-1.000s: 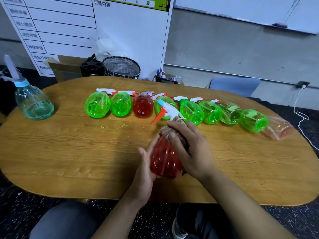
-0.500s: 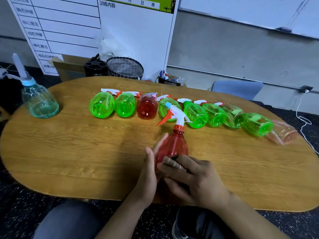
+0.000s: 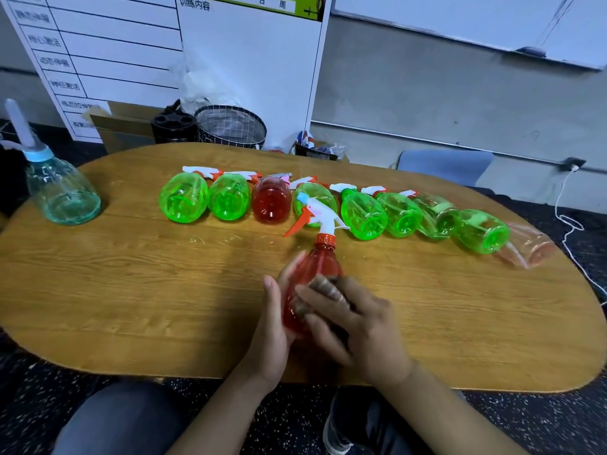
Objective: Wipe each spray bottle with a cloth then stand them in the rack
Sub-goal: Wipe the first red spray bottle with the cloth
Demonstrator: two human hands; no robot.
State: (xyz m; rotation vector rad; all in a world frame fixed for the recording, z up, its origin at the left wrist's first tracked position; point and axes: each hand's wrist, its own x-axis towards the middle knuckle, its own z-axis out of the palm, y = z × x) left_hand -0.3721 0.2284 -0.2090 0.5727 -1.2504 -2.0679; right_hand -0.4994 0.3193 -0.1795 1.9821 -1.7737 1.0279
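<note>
The tabletop (image 3: 115, 290) carries a row of bottles (image 3: 363, 213) lying on their sides from ten to two o'clock. At six o'clock stands the red bottle (image 3: 317, 270), left hand (image 3: 274, 326) fingers grasping its side, right hand (image 3: 358, 326) fingers pinching a cloth (image 3: 325, 285) against it. Wiping seems underway; next it needs standing in a rack, which I cannot make out.

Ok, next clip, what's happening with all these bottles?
A person is wiping a red spray bottle: the left hand cradles it while the right hand rubs a cloth on its body. Nine other bottles lie in a row on the wooden table. No rack shows.
</note>
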